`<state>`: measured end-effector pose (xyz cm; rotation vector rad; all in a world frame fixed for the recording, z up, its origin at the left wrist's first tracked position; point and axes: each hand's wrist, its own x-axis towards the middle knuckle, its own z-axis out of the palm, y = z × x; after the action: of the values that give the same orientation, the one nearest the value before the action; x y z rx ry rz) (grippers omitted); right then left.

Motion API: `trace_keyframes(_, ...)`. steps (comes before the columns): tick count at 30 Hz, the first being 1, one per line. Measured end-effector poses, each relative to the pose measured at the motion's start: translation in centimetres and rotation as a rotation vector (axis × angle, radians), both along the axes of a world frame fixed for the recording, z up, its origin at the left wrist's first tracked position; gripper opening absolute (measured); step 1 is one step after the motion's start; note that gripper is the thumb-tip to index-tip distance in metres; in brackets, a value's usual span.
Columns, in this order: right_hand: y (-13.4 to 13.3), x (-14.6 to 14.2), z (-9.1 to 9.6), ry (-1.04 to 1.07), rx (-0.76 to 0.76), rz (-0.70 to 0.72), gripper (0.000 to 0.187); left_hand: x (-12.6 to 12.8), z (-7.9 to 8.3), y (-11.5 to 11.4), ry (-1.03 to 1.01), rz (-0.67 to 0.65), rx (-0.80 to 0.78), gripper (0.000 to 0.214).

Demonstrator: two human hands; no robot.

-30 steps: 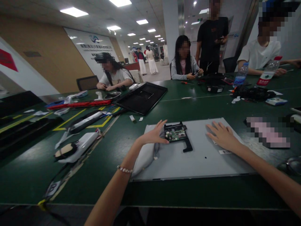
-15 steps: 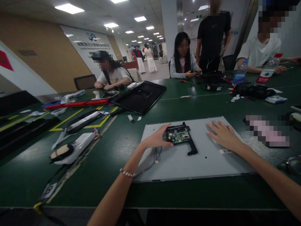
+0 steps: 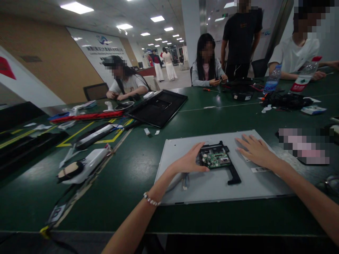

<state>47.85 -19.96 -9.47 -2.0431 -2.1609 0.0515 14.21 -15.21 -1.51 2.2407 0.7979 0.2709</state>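
A flat grey metal-backed panel (image 3: pixel 206 190) lies on the green table before me. On it is a black plastic bracket (image 3: pixel 234 174) with a green circuit board (image 3: pixel 215 159) mounted in it. My left hand (image 3: pixel 188 160) grips the bracket's left side, thumb at the near edge and fingers at the far edge. My right hand (image 3: pixel 256 151) rests palm down on the panel's right part, fingers spread, holding nothing. Thin cables (image 3: pixel 185 180) run out beneath my left wrist. A label (image 3: pixel 261 169) shows below the right hand.
Past the panel lies a black monitor frame (image 3: pixel 159 107). To the left are a white device with a strap (image 3: pixel 84 165) and a red strip (image 3: pixel 87 117). Bottles (image 3: pixel 272 81) and black cables (image 3: pixel 288 101) stand at the back right. Several people sit or stand across the table.
My left hand has shifted to the right, and the bracket with its circuit board has slid along the panel with it. My right hand stays spread on the panel.
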Motion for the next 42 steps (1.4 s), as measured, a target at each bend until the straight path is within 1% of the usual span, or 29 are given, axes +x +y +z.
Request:
trace_keyframes(4, -0.2, 0.2, 0.5, 0.023, 0.01, -0.009, 0.063, 0.2, -0.1, -0.1, 0.011, -0.006, -0.012, 0.114)
trace_keyframes(6, -0.4, -0.3, 1.2, 0.092, 0.026, 0.015, 0.063, 0.3, -0.1, -0.2, 0.012, -0.002, -0.014, 0.114)
trace_keyframes(8, -0.7, -1.3, 2.0, 0.216, 0.031, 0.104, 0.064, 0.4, -0.1, -0.3, 0.004, 0.0, -0.013, 0.114)
trace_keyframes(11, -1.1, -3.2, 3.2, 0.384, 0.012, 0.29, 0.07, 0.4, -0.4, -0.2, -0.017, 0.006, 0.001, 0.114)
trace_keyframes(13, -1.2, -4.4, 3.6, 0.431, -0.013, 0.371, 0.078, 0.4, -0.7, -0.2, -0.021, 0.018, 0.014, 0.114)
trace_keyframes(15, -1.1, -5.1, 3.7, 0.446, -0.041, 0.417, 0.086, 0.5, -0.9, -0.3, -0.02, 0.024, 0.024, 0.113)
trace_keyframes(18, -0.9, -5.4, 3.6, 0.449, -0.069, 0.434, 0.09, 0.7, -1.0, -0.7, -0.025, 0.021, 0.036, 0.111)
trace_keyframes(21, -0.8, -5.3, 3.5, 0.457, -0.063, 0.425, 0.09, 0.5, -0.6, -0.6, 0.021, -0.001, 0.041, 0.114)
trace_keyframes(23, -1.0, -5.2, 3.6, 0.462, -0.048, 0.42, 0.089, -0.5, 0.2, 0.4, 0.084, -0.038, 0.069, 0.11)
trace_keyframes(24, -1.1, -5.3, 3.6, 0.465, -0.044, 0.417, 0.089, -1.3, 0.6, 1.3, 0.117, -0.041, 0.107, 0.105)
trace_keyframes(25, -1.2, -5.3, 3.6, 0.467, -0.042, 0.413, 0.088, -2.5, 1.1, 2.5, 0.145, -0.017, 0.17, 0.096)
trace_keyframes(26, -1.3, -5.3, 3.6, 0.468, -0.041, 0.409, 0.087, -3.9, 1.5, 4.0, 0.172, 0.043, 0.253, 0.085)
trace_keyframes(27, -1.4, -5.4, 3.6, 0.467, -0.04, 0.406, 0.086, -5.4, 1.9, 5.6, 0.191, 0.154, 0.35, 0.074)
trace_keyframes(29, -1.5, -5.4, 3.6, 0.459, -0.04, 0.405, 0.086, -8.9, 2.3, 9.0, 0.247, 0.395, 0.51, 0.058)
trace_keyframes(30, -1.5, -5.5, 3.6, 0.451, -0.039, 0.406, 0.086, -10.6, 2.3, 10.6, 0.293, 0.486, 0.558, 0.053)
trace_keyframes(31, -1.5, -5.5, 3.6, 0.442, -0.037, 0.407, 0.088, -12.1, 2.3, 12.0, 0.341, 0.549, 0.589, 0.049)
trace_keyframes(33, -1.5, -5.5, 3.6, 0.433, -0.036, 0.406, 0.09, -14.6, 2.0, 14.0, 0.441, 0.631, 0.611, 0.048)
trace_keyframes(36, -1.4, -5.5, 3.5, 0.453, -0.033, 0.404, 0.09, -16.4, 1.3, 15.2, 0.597, 0.68, 0.574, 0.05)
trace_keyframes(39, -1.4, -5.5, 3.4, 0.475, -0.034, 0.406, 0.088, -16.7, 0.8, 15.4, 0.671, 0.749, 0.562, 0.048)
trace_keyframes(42, -1.4, -5.6, 3.4, 0.485, -0.041, 0.403, 0.088, -16.5, 0.9, 15.4, 0.67, 0.804, 0.573, 0.045)
